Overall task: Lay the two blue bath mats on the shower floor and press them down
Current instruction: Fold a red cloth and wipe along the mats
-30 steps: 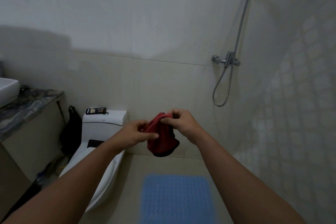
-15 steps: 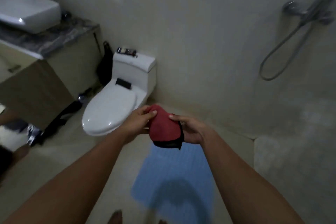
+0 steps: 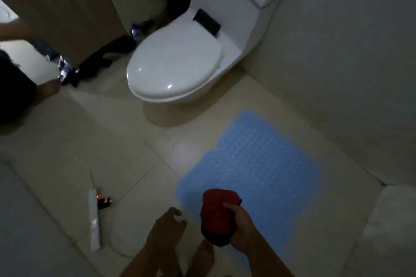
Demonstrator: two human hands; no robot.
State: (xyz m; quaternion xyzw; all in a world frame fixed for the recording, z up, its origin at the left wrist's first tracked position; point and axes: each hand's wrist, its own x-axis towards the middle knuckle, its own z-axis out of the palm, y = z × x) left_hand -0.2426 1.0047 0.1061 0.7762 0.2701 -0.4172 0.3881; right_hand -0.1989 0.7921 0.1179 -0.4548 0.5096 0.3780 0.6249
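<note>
Blue textured rubber bath mat [image 3: 254, 171] lies flat on the beige tiled floor [image 3: 126, 141], in front of and to the right of the white ceramic toilet [image 3: 186, 56], its far edge near the pale wall [image 3: 349, 51]. I see only one mat in the head view.

My right hand [image 3: 242, 229] is low in the frame, over the near edge of the mat. Its fingers are curled round a red fabric item with a dark trim [image 3: 217, 216], thumb across the front, so the hand is clamped on that item. I cannot tell what the item is.

My left hand [image 3: 165, 229] is just beside the right one, apart from the red item, hanging over bare tile. Its fingers are loosely bent and hold nothing.

A bare foot [image 3: 202, 261] shows below the red item, on the floor at the mat's near edge.

To the left on the tile, I note a white power strip [image 3: 94, 218] with a white cable looping from it and a small dark plug with a red light [image 3: 104, 201] just beside it.

Dark fabric [image 3: 105, 56] lies on the floor by the toilet base, near the wooden cabinet side [image 3: 67, 7]. A second person's limb and dark clothing [image 3: 15, 92] show at the left edge; the view there is blurred.
</note>
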